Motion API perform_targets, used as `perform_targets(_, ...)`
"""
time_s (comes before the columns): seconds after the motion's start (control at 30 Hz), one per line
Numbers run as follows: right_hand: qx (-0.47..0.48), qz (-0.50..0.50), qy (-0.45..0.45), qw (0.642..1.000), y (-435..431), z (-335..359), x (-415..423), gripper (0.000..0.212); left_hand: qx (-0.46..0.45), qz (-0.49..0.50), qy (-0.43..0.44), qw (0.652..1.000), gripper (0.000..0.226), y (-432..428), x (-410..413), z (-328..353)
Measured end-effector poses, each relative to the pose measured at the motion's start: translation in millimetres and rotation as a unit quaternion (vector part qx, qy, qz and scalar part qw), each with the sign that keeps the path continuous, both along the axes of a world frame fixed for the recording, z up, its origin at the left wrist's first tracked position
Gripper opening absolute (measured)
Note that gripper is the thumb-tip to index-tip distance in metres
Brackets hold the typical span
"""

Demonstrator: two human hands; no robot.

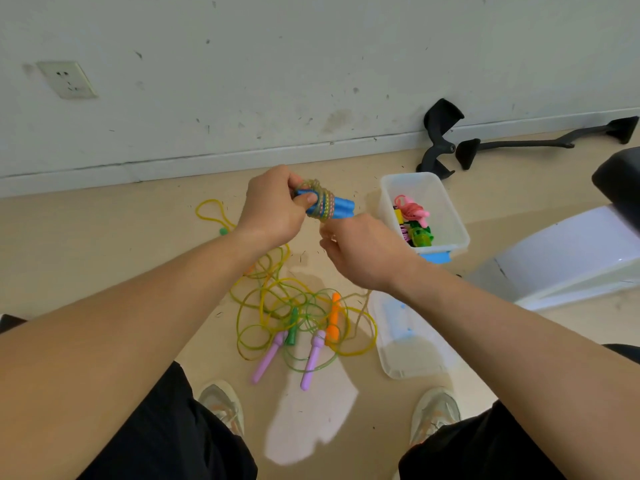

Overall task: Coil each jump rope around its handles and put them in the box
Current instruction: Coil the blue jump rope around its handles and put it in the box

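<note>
Left hand [273, 206] grips blue handles [341, 206], axis left-right.

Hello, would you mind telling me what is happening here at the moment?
A seated person is coiling a jump rope. The left hand grips a pair of blue handles with rope already wound around them, and the right hand just below seems to pinch the loose strand. The clear box nearby already holds a few coiled ropes. A tangle of other ropes, with purple, green and orange handles, lies uncoiled below the hands.
</note>
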State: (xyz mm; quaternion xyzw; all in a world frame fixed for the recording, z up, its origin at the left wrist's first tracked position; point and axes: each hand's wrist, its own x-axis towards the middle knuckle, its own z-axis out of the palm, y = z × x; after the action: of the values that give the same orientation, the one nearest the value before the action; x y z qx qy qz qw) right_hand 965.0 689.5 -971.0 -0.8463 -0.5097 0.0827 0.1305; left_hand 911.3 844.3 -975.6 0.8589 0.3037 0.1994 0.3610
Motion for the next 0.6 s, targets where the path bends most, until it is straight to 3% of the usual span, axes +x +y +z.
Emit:
perform_targets(0.13,0.017,-0.005,-0.005,1.000,-4,13,14,0.019,0.040,-0.047,0.047,0.997,0.013,-8,-1,0)
perform_targets(0.27,0.072,-0.033,0.034,0.996,-13,27,35,0.018,0.003,-0.138,0.071,0.988,0.022,-13,-3,6)
perform_targets(0.47,0.117,-0.019,0.217,0.969,-24,24,58,0.015,-0.129,-0.251,0.082,0.956,0.019,-10,-8,20)
perform_targets(0.6,0.148,-0.051,0.281,0.947,-31,20,69,0.018,-0.227,-0.289,0.066,0.928,0.017,-9,-11,26)
